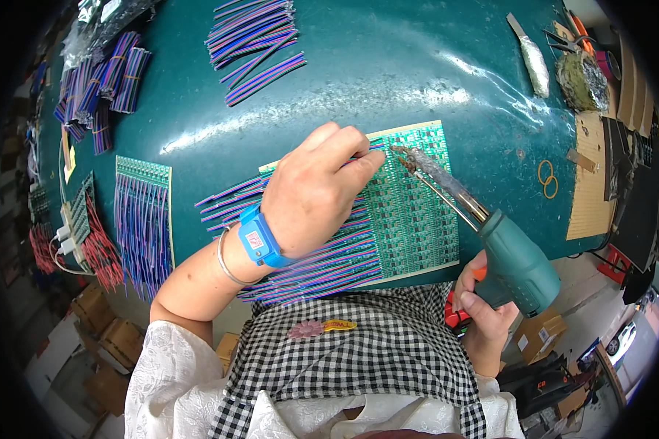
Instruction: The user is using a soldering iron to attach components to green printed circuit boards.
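A green circuit board panel (pixel 417 212) lies on the table in front of me, with rows of small parts. Many multicoloured wires (pixel 322 267) lie side by side across its left part, their free ends pointing left. My left hand (pixel 318 179), with a blue band at the wrist, is over the panel's upper part, thumb and forefinger pinched on a wire near its end. In my right hand (pixel 483 293) is a green soldering gun (pixel 516 263), fingers round its handle. Its dark tip (pixel 399 155) is just right of the pinched fingers, at the panel's upper area.
A second panel with wires (pixel 143 219) lies left, near red-wired boards (pixel 99 241). Loose wires (pixel 253 44) lie at the back, with banded wire bundles (pixel 106 84) at back left. At right are rubber bands (pixel 547 179), a wrapped blade (pixel 532 62) and cardboard (pixel 589 183).
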{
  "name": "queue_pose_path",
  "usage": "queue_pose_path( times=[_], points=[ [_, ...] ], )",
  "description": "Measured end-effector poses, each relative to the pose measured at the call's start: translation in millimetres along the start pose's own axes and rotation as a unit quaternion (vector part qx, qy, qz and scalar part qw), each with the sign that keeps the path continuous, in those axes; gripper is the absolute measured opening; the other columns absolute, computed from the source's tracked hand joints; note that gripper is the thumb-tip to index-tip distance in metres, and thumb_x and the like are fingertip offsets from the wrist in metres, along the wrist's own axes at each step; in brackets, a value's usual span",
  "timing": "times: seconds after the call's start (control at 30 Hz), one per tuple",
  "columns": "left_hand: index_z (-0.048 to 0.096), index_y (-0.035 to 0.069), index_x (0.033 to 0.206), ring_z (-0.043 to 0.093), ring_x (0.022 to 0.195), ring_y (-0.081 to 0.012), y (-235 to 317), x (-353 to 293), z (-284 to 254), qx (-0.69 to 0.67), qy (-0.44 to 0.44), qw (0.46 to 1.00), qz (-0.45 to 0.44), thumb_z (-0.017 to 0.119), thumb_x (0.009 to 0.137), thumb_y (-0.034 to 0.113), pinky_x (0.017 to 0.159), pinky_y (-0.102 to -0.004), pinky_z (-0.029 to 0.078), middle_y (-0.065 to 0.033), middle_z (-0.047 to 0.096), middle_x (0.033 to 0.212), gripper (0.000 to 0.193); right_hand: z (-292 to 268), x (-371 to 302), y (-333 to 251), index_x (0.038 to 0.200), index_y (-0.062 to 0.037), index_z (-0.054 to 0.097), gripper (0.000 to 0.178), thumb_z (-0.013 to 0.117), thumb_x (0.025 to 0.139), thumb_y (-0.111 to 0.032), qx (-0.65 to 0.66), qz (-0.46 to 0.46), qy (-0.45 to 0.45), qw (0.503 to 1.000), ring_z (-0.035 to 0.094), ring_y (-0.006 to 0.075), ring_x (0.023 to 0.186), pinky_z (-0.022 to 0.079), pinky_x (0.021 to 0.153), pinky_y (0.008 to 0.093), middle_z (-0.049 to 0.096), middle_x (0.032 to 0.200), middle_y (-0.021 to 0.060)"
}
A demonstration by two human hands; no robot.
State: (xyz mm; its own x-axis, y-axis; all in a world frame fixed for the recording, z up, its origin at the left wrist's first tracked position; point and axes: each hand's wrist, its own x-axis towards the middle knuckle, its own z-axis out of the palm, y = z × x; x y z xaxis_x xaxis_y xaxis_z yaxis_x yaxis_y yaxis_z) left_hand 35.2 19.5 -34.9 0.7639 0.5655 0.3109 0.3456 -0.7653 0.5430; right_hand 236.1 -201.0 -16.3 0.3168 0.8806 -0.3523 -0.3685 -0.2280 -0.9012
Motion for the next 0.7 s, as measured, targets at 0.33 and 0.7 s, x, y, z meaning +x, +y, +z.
queue_pose_path(
  times=[0.33, 0.7],
  points=[
    [0.072, 0.001, 0.095, 0.062, 0.077, -0.0247, -0.3, -1.0, 1.3, 0.006, 0.0, 1.0, 0.0, 0.069, 0.067, -0.009, 0.066, -0.0343, 0.053, -0.0084, 0.061, 0.088, 0.03, -4.7, -0.3, 6.5, 0.115, 0.0054, 0.056, 0.049, 0.066, 0.068, 0.012, 0.004, 0.01, 0.001, 1.0, 0.058, 0.0172, 0.072, 0.05, 0.062, 0.0298, 0.059, 0.091, 0.0121],
    [0.073, 0.002, 0.095, 0.062, 0.078, -0.0241, 2.5, -0.7, 0.0, 0.021, -0.013, 1.0, -0.009, 0.069, 0.067, -0.008, 0.066, -0.0346, 0.053, -0.0078, 0.061, 0.088, 0.03, -3.9, 3.1, -3.6, 0.119, 0.0089, 0.051, 0.053, 0.072, 0.071, -0.001, -0.02, -0.005, 0.01, 1.0, 0.054, 0.0159, 0.057, 0.046, 0.049, 0.0283, 0.054, 0.075, 0.0094]
  ],
)
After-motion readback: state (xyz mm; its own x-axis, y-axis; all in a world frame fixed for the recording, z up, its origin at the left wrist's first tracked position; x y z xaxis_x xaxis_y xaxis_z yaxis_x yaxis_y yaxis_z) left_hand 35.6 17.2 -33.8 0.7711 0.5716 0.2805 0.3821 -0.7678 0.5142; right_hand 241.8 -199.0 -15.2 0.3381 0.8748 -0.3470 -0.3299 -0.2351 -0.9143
